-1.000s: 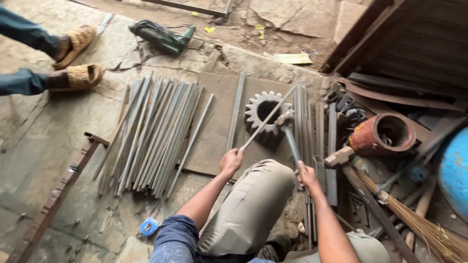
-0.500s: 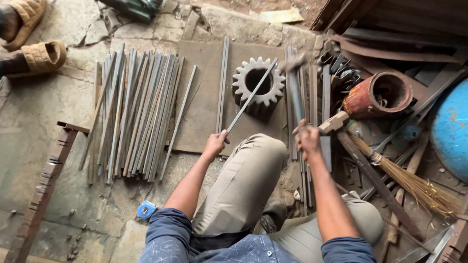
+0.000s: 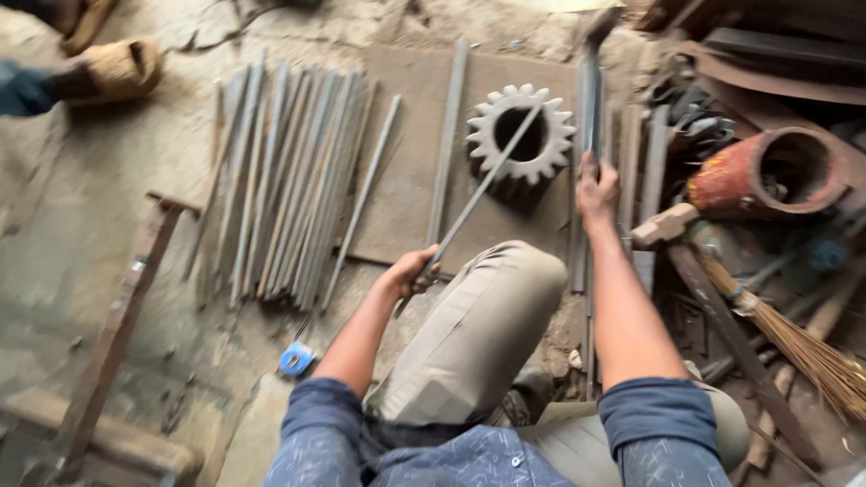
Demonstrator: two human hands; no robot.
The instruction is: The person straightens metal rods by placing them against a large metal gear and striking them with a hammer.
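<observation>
While the thin grey steel rod (image 3: 487,180) lay slanted across the toothed grey iron gear wheel (image 3: 520,135), the left hand (image 3: 410,272) gripped its near end with closed fingers. Right of the gear, the right hand (image 3: 597,191) clenched a dark hammer handle (image 3: 591,99). A steady rod probably served the blow best. Left of the gear lay bundled rods (image 3: 280,189); right, a red rusty cylinder (image 3: 767,176). No labels showed.

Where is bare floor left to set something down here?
Bare concrete floor lies left of the bundle of grey metal rods, and the flat steel plate is bare between rods and toothed gear. Right of the right hand is crowded scrap.
</observation>
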